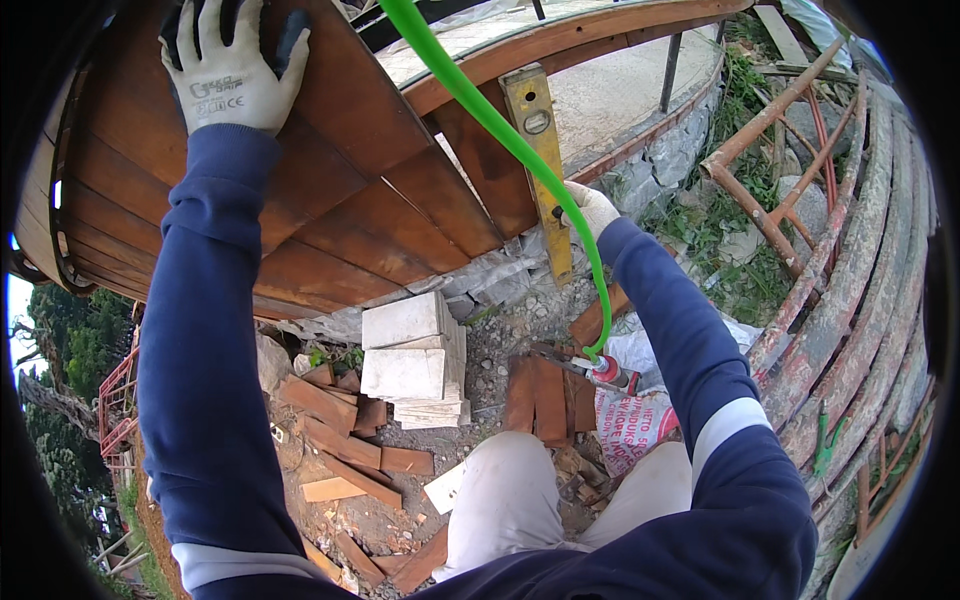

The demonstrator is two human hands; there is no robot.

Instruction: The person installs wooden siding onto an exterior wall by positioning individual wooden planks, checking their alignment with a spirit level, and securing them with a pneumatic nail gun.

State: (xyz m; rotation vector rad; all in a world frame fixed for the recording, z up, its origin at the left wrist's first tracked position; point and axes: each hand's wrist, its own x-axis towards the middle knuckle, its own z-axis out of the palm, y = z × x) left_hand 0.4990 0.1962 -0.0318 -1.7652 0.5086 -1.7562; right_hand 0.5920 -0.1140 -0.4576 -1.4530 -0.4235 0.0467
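My left hand (235,75), in a white glove with dark fingertips, lies with fingers spread on brown wooden boards (340,130) that form a curved panel. My right hand (592,207), also gloved, is closed on the edge of a yellow spirit level (533,120). The level stands nearly upright by the panel's right end, below a curved wooden rail (610,42). Its lower end hangs over the rubble. The right fingers are partly hidden behind it. A bright green hose (470,100) crosses in front of the level and runs down to a red and grey air tool (610,372).
White tiles (405,350) stand stacked below the panel. Wood offcuts (345,440) litter the ground around my legs. A printed sack (630,425) lies by my right knee. Weathered poles (850,300) and a rusty metal frame (765,190) fill the right side.
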